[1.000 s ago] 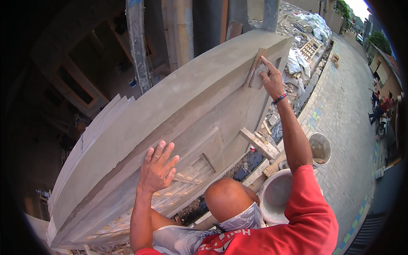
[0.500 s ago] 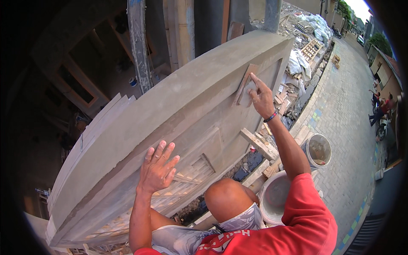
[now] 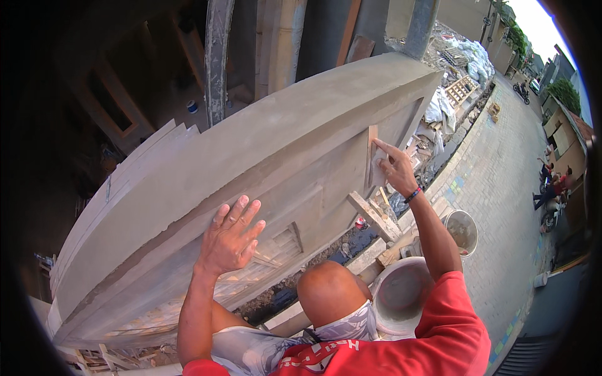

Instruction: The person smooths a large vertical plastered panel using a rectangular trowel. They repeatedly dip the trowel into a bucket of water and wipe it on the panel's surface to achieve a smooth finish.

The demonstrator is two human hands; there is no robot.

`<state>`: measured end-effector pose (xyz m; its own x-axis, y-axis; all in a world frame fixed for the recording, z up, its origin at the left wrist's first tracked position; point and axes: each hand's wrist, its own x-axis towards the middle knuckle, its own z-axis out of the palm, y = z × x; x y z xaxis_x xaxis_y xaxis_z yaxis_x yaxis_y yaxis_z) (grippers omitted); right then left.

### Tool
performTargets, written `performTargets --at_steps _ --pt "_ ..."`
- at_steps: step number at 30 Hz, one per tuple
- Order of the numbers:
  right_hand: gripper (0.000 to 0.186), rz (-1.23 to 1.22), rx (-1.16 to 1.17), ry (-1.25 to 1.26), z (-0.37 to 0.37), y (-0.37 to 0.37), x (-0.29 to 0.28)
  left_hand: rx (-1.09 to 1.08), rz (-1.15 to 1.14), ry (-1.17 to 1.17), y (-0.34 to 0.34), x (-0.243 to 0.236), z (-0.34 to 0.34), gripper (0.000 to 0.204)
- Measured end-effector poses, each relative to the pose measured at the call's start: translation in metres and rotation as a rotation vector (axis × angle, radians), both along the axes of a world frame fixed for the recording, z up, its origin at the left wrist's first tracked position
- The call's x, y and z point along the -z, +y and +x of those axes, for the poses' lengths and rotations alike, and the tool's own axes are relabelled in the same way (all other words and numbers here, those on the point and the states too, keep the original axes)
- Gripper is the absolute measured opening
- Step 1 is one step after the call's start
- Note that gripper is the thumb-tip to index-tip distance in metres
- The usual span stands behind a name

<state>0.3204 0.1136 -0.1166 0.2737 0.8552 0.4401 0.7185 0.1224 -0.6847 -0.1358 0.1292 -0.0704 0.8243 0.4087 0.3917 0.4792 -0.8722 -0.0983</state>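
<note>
My right hand (image 3: 399, 170) grips a wooden plastering float (image 3: 371, 145), its index finger stretched along the board. The narrow board stands nearly upright against the recessed face of a grey plastered wall (image 3: 276, 119), close to its far right end. My left hand (image 3: 229, 239) is open, fingers spread, at the wall face below the curved top; whether its palm touches the plaster cannot be told. A ledge of rough plaster runs beneath the smooth curved top, and framed recesses lie lower on the wall.
A wide basin (image 3: 401, 294) with grey residue sits by my right knee, and a bucket (image 3: 461, 233) stands beyond it. Timber pieces (image 3: 374, 216) jut over a ditch (image 3: 338, 254) along the wall. Rubble (image 3: 448, 94) lies beyond; people and motorbikes (image 3: 552, 197) are across the paved lane.
My right hand has moved the float down the wall panel, and the float is tilted less. The left hand keeps about the same place. The whole view has shifted slightly.
</note>
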Motion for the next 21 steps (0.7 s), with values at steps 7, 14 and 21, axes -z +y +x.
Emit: performTargets --at_steps 7,14,21 --pt "0.041 0.08 0.2 -0.373 0.103 -0.017 -0.157 -0.002 -0.049 -0.034 0.001 0.003 0.001 0.035" --pt "0.039 -0.194 0.0 -0.591 0.118 0.042 -0.213 0.02 -0.061 -0.089 0.003 0.004 -0.001 0.035" --pt "0.038 -0.192 -0.202 -0.672 0.074 0.034 -0.204 0.04 -0.113 -0.105 0.003 0.001 0.001 0.035"
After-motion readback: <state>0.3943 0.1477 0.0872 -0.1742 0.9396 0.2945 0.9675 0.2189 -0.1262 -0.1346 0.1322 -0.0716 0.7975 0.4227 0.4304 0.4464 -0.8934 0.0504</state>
